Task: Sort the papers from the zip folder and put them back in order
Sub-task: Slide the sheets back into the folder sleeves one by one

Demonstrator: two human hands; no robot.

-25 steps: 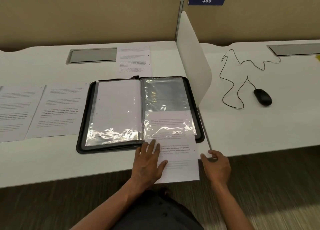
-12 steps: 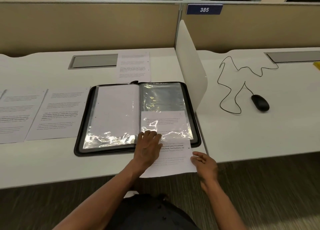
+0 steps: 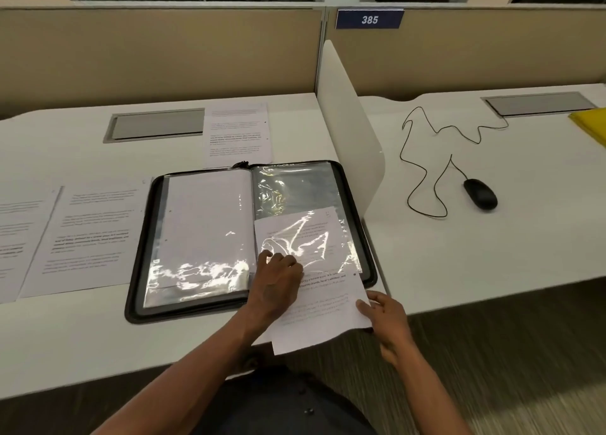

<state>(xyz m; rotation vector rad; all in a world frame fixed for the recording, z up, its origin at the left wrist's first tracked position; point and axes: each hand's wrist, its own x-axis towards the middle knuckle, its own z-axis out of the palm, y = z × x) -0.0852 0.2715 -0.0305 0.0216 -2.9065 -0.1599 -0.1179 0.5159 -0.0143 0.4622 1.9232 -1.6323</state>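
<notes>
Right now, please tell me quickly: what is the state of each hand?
Left hand: fingers curled at the sleeve opening, on the sheet; grip cannot be told.
Right hand: pinches the sheet's near right corner.

The upper part of the sheet [image 3: 323, 306] is being veiled by the glare of the clear sleeve [image 3: 296, 201], and its print there is being washed out. Its left edge is being covered by the left hand [image 3: 278, 283]. The leftmost paper [image 3: 13, 237] is being cut off by the picture's left edge, the yellow thing [image 3: 590, 124] by the right edge. Text on every paper is being blurred beyond reading.
</notes>
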